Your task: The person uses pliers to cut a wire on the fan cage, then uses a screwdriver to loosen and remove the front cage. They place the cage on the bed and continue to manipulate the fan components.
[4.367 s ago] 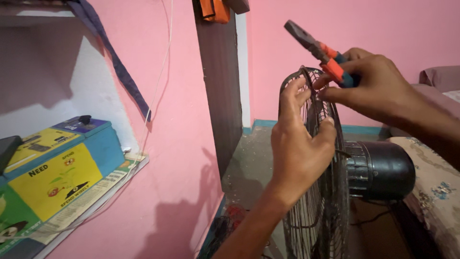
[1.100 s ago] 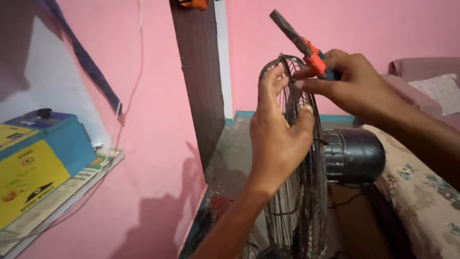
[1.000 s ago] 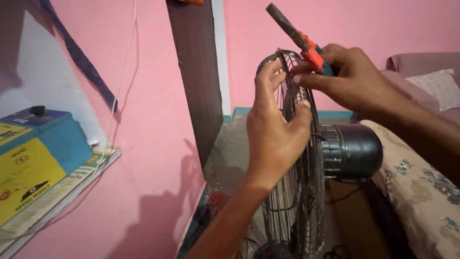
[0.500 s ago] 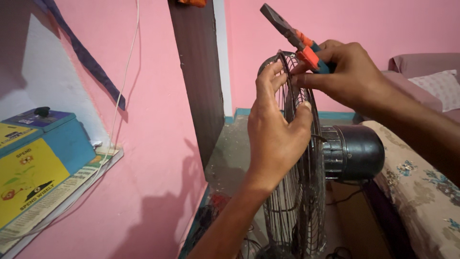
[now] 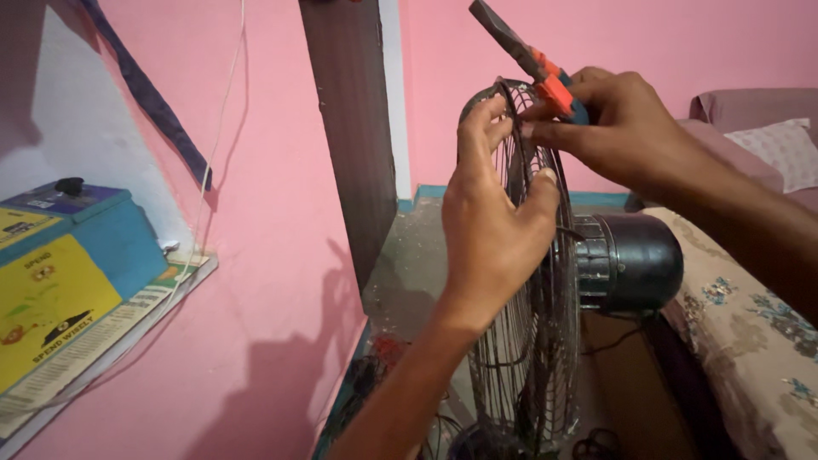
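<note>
Your left hand (image 5: pixel 494 221) was clamped on the top rim of the wire fan guard (image 5: pixel 520 281) — thumb on the near side, fingers (image 5: pixel 481 128) curled over the rim wires. Your right hand (image 5: pixel 626 128) was closed around the orange-and-blue handles of the pliers (image 5: pixel 532 60), with the pliers' nose pointing up and left, clear of the guard and gripping nothing. Your right fingertips sat right at the rim, just beside your left fingers.

Progress, as a judgement: guard stood upright and still looked seated against the black motor housing (image 5: pixel 630 260), so the rim work read as early — whatever fastens it at the top wasn't visibly undone. Can't tell if any clip was loose.

Room: tight on the left, with the dark door frame (image 5: pixel 349 128) and pink wall (image 5: pixel 264 255) near the guard's edge. The bed (image 5: pixel 750 341) crowded the right side just beside the motor. Open floor (image 5: pixel 409 273) lay behind the guard. The shelf (image 5: pixel 102 341) with its blue-and-yellow box (image 5: pixel 60 273) was well apart.
</note>
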